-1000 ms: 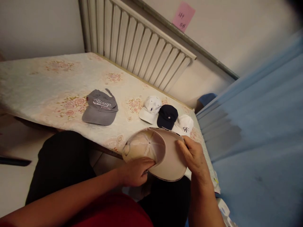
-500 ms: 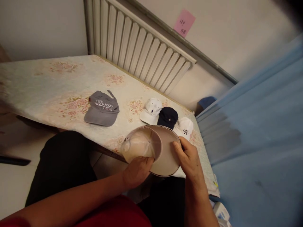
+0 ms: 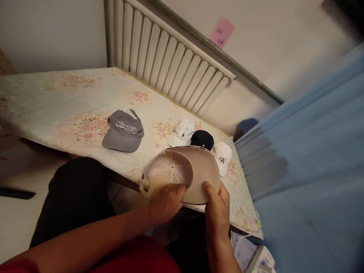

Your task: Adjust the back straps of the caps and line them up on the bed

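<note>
I hold a beige cap (image 3: 184,172) upside down over the near edge of the flowered table (image 3: 71,102), its inside facing me. My left hand (image 3: 167,201) grips the crown's rim, fingers curled over the edge. My right hand (image 3: 217,201) pinches the brim from the right, thumb on top. Beyond the beige cap lie a white cap (image 3: 182,132), a navy cap (image 3: 202,139) and a white cap with black letters (image 3: 222,157). A grey cap (image 3: 123,131) with white lettering rests further left on the table.
A white ribbed radiator (image 3: 170,60) runs along the wall behind the table, with a pink note (image 3: 222,32) above it. A blue curtain (image 3: 307,170) hangs on the right. My black-clad knees (image 3: 76,197) sit under the table edge.
The beige cap has moved up and slightly left, now covering more of the navy cap. My right hand slid down to the brim's lower edge. The view shifted a little.
</note>
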{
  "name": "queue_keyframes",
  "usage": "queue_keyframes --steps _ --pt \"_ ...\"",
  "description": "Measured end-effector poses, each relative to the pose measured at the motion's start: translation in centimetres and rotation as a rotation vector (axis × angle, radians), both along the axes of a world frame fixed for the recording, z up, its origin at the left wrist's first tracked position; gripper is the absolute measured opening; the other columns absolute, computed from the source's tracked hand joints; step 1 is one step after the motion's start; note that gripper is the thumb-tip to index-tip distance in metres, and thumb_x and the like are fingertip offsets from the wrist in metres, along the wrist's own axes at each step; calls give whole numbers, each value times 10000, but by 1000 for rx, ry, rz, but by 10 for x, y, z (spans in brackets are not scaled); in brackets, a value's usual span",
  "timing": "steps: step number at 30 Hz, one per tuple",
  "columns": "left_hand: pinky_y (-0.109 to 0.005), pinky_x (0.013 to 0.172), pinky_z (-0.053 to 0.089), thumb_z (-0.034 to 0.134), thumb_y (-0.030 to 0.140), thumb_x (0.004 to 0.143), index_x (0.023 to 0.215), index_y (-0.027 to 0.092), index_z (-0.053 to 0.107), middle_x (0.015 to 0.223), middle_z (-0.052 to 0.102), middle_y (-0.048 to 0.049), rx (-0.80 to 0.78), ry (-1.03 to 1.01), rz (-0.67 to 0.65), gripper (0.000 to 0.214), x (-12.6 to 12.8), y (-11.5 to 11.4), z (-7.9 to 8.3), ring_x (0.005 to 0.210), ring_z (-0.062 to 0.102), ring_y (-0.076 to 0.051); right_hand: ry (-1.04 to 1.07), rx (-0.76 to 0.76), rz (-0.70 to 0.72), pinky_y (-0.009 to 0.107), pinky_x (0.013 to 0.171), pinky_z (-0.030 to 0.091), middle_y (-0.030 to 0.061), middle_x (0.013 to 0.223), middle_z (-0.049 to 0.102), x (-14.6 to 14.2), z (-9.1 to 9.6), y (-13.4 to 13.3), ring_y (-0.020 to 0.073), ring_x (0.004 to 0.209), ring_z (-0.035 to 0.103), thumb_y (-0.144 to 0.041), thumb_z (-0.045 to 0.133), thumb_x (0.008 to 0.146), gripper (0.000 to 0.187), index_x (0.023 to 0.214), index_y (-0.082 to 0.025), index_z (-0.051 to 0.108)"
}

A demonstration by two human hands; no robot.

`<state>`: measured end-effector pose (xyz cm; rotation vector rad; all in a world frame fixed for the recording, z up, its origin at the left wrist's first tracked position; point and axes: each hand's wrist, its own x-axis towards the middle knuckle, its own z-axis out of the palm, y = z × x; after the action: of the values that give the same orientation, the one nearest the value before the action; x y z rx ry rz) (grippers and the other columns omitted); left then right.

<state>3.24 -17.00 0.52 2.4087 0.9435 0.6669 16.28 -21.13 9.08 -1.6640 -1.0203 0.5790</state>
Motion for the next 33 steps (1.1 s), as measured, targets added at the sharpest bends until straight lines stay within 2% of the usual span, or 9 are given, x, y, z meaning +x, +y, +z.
queue_keyframes --steps 6,9,12,16,20,23,26,30,33 --pt "-404 1042 347 506 128 768 1219 151 429 1265 544 -134 69 -41 -56 458 -7 5 -15 1196 481 -247 149 41 -10 271 640 440 11 808 667 1 -1 3 184 732 560 -374 570 760 399 1081 -144 627" --pt "-431 1073 299 515 228 812 1251 153 423 1323 502 -142 65 -15 -128 455 -12 9 -17 1247 432 -258 140 38 -1 271 630 437 16 801 664 2 -2 3 183 719 554 -365 573 747 384 1049 -136 641" --pt "-455 1099 244 510 376 843 1310 158 388 1377 452 -154 28 -25 -189 530 -17 12 -17 1291 380 -271 122 34 4 269 627 431 18 800 663 3 -3 2 187 721 555 -354 568 750 347 1009 -136 645" --pt "-506 1096 213 529 522 806 1367 174 349 1423 396 -176 -32 -38 -247 684 -23 17 -24 1331 321 -308 141 31 -1 268 626 431 11 788 666 4 -3 2 188 711 558 -354 568 754 349 1023 -145 640" --pt "-525 1094 189 536 577 779 1400 197 320 1477 309 -182 -115 -34 -277 759 -32 23 -35 1373 229 -327 158 26 -7 271 613 425 20 803 674 6 -5 1 193 710 565 -359 570 749 390 1064 -136 632" --pt "-523 1098 181 496 550 820 1408 175 318 1485 288 -194 -171 -17 -310 720 -37 25 -35 1379 216 -323 147 7 7 263 622 423 16 813 679 7 -5 0 190 731 566 -360 569 754 390 1074 -147 635" --pt "-500 1097 212 434 498 874 1385 178 370 1472 326 -177 -203 -13 -246 606 -39 27 -32 1371 250 -302 125 -17 29 264 638 430 11 836 687 7 -5 -1 196 758 571 -363 567 763 399 1104 -163 623" --pt "-451 1089 275 486 434 861 1306 176 480 1405 444 -153 -177 -72 -97 514 -36 33 -35 1324 351 -281 83 -19 27 270 654 431 13 832 685 9 -3 -2 205 774 573 -361 566 773 358 1059 -157 639" --pt "-430 1093 280 476 320 866 1270 147 507 1379 471 -156 -154 -103 -2 441 -30 37 -39 1292 394 -264 81 -26 30 272 650 432 19 848 689 9 -4 -2 214 789 580 -362 569 772 354 1050 -155 642"
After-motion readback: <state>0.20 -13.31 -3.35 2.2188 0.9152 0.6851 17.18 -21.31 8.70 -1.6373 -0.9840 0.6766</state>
